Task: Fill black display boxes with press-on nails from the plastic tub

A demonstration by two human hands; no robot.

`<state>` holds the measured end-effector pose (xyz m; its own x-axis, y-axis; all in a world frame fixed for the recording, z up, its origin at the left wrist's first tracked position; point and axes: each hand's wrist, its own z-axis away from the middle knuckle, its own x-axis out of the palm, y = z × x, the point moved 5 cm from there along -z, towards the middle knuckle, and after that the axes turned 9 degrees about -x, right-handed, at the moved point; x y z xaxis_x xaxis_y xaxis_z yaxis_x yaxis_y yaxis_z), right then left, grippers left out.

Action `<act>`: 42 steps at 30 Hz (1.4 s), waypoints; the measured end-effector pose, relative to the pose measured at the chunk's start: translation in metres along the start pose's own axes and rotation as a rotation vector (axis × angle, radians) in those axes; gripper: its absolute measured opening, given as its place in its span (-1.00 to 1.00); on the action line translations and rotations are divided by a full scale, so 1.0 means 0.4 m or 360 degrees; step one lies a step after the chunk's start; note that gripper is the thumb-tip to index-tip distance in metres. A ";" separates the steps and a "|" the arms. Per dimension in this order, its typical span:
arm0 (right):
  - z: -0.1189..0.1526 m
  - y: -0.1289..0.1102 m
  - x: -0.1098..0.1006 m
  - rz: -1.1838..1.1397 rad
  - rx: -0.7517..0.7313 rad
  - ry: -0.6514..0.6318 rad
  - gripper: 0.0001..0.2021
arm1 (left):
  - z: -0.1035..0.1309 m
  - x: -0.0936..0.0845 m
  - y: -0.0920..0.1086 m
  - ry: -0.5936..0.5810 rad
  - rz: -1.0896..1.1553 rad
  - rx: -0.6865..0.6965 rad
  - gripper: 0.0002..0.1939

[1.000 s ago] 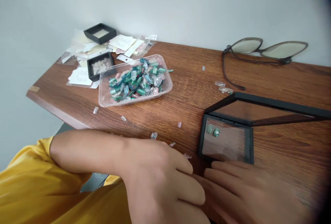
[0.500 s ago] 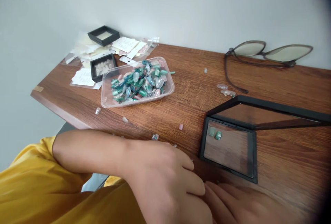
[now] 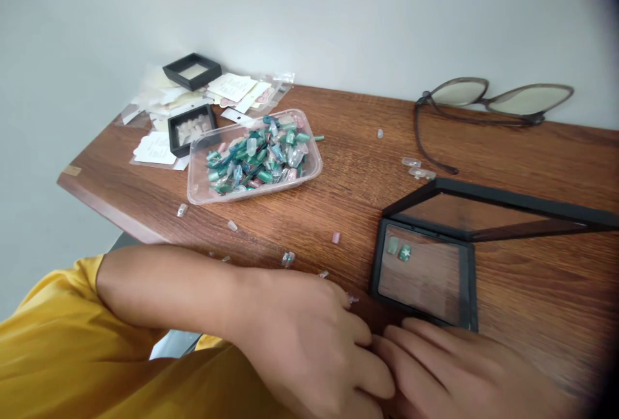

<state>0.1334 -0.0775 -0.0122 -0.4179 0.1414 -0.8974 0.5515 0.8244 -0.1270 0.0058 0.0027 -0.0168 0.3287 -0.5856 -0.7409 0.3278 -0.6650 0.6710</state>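
My left hand (image 3: 309, 335) lies across the table's front edge, its fingers curled and touching those of my right hand (image 3: 464, 367). My right hand is bent inward at the bottom right, also closed. Whatever lies between the fingertips is hidden by the hands. Just beyond my right hand stands an open black display case (image 3: 472, 283) with a clear film. Two green false nails lie on the film: a plain one (image 3: 393, 245) and one with a white star (image 3: 405, 252). A clear plastic tub (image 3: 196, 192) heaped with green, blue, pink and clear false nails stands further left.
Loose nails are scattered on the wooden table (image 3: 358, 180), among them a pink one (image 3: 336, 238). Eyeglasses (image 3: 512, 121) rest near the wall. Two small black frames (image 3: 192, 71) sit among cards and plastic sleeves (image 3: 232, 87) at the back left.
My right hand has risen further into view, close to the display case's front edge. My left hand has shifted slightly, its fingers still against the right. The view has moved a little.
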 end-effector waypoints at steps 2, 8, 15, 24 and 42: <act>0.003 0.011 -0.002 -0.0071 -0.0022 -0.0038 -0.64 | 0.004 -0.005 0.017 0.0017 -0.0235 0.0082 -0.77; 0.001 0.027 -0.006 -0.0262 0.0054 -0.0104 -0.61 | 0.038 -0.020 0.052 0.0129 -0.0744 0.0424 -0.76; 0.000 0.022 0.005 -0.0361 0.0200 -0.0053 -0.54 | 0.050 -0.051 0.060 0.0387 -0.0734 0.0560 -0.66; 0.005 0.038 0.006 -0.0338 0.0480 0.0064 -0.68 | 0.042 -0.064 0.054 0.0406 -0.0854 0.0498 -0.73; 0.036 0.065 -0.013 -0.0169 0.0535 -0.0088 -0.67 | 0.038 -0.038 0.047 0.0265 -0.0996 0.0353 -0.81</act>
<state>0.1604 -0.0646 -0.0170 -0.4512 0.0271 -0.8920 0.7175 0.6054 -0.3445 -0.0066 -0.0081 0.0066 0.2744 0.0073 -0.9616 0.3170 -0.9448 0.0833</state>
